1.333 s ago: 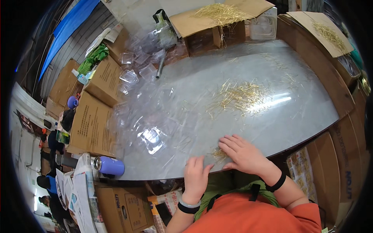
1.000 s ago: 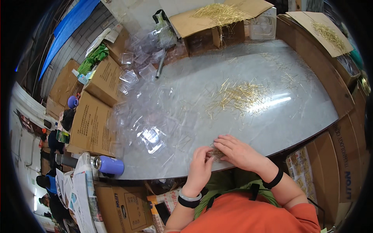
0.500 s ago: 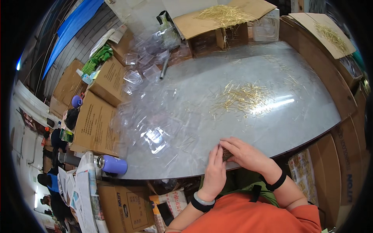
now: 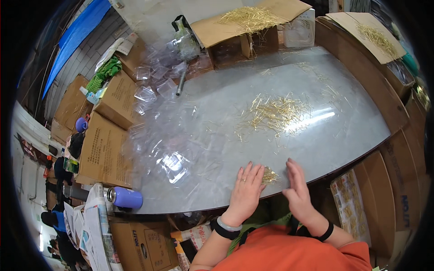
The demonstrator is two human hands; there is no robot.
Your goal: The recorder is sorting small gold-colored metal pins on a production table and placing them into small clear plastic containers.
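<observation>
Near the front edge of the grey tabletop (image 4: 221,86), a small bunch of gold wire hooks (image 4: 270,175) lies between my two hands. My left hand (image 4: 245,192) rests flat with fingers stretched out, its fingertips beside the bunch and touching its left side. My right hand (image 4: 298,192) is held apart on the other side, fingers straight, with a gap between it and the hooks. Beyond them a loose, tangled pile of gold wire hooks (image 4: 275,113) spreads over the middle of the table. Whether the left thumb presses on the bunch is hard to make out.
Thin clear plastic boxes (image 4: 174,165) cover the table's left side, near a dark metal rod (image 4: 181,81). A purple bottle (image 4: 126,198) stands at the front left corner. Cardboard boxes (image 4: 103,147) line the left edge. More gold hooks (image 4: 251,19) lie on cardboard at the back.
My hands were closed together around the bunch. The right hand has drawn away to the right and the left has flattened, uncovering the hooks. The view has shifted slightly.
</observation>
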